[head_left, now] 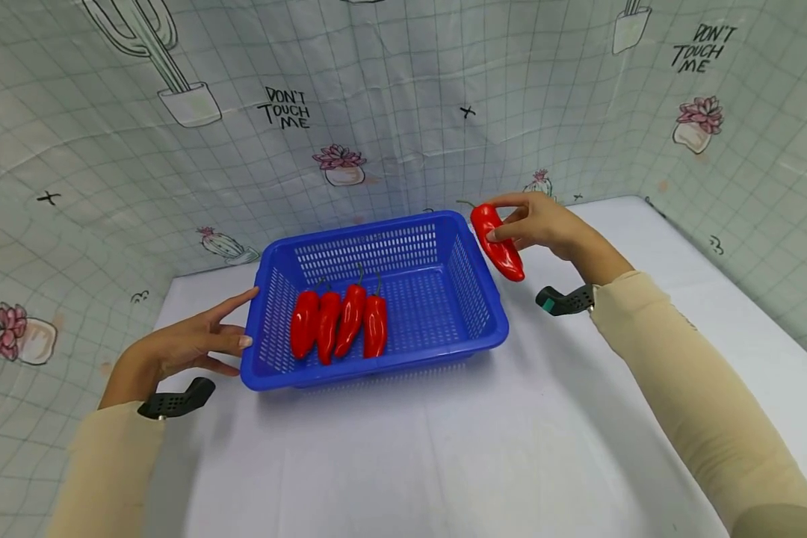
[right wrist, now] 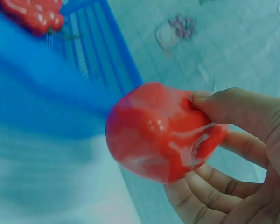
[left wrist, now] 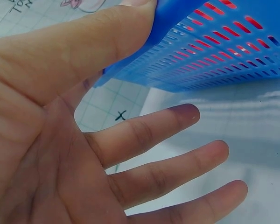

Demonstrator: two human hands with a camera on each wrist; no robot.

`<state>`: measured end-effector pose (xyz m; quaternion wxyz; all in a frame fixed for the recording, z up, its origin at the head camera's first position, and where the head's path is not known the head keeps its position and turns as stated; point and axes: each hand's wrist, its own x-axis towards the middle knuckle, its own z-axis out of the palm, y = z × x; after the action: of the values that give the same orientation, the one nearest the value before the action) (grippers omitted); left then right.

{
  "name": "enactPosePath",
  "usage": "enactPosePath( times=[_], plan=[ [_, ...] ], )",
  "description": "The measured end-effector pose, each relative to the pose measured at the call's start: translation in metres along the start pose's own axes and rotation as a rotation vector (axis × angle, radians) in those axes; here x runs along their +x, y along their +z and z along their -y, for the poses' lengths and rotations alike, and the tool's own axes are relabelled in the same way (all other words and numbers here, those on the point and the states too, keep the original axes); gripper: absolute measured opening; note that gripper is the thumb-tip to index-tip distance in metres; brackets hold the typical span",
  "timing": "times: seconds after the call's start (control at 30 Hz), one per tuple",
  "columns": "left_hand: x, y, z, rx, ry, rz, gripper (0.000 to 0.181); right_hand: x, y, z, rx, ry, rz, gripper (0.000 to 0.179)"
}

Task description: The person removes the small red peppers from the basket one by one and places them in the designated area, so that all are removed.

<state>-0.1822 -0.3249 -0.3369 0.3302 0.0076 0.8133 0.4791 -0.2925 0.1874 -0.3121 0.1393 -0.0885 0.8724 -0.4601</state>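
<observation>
Beside the blue perforated plastic basket (head_left: 474, 299), the right hand (head_left: 545, 224) is pinching a glossy red pepper (head_left: 498, 243) clear of the rim, while the left hand (head_left: 181, 347), fingers spread, is steadying the wall.

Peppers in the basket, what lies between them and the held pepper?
In the head view: bare basket floor and the blue basket right wall, between the four peppers and held pepper.
</observation>
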Motion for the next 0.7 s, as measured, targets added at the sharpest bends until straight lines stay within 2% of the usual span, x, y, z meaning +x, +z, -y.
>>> enactPosePath(
  times=[0.27,0.5,0.7],
  plan=[
    [-0.003,-0.001,-0.001,-0.004,-0.009,-0.007,0.096,0.002,-0.013,-0.038,-0.002,0.121,-0.022,0.069],
    [-0.003,-0.002,-0.001,-0.001,-0.014,0.002,0.096,0.005,-0.013,-0.075,-0.029,0.198,0.005,0.065],
    [0.001,-0.001,-0.002,0.008,-0.017,-0.003,0.095,0.007,-0.010,-0.092,-0.109,0.261,-0.008,0.066]
  ],
)
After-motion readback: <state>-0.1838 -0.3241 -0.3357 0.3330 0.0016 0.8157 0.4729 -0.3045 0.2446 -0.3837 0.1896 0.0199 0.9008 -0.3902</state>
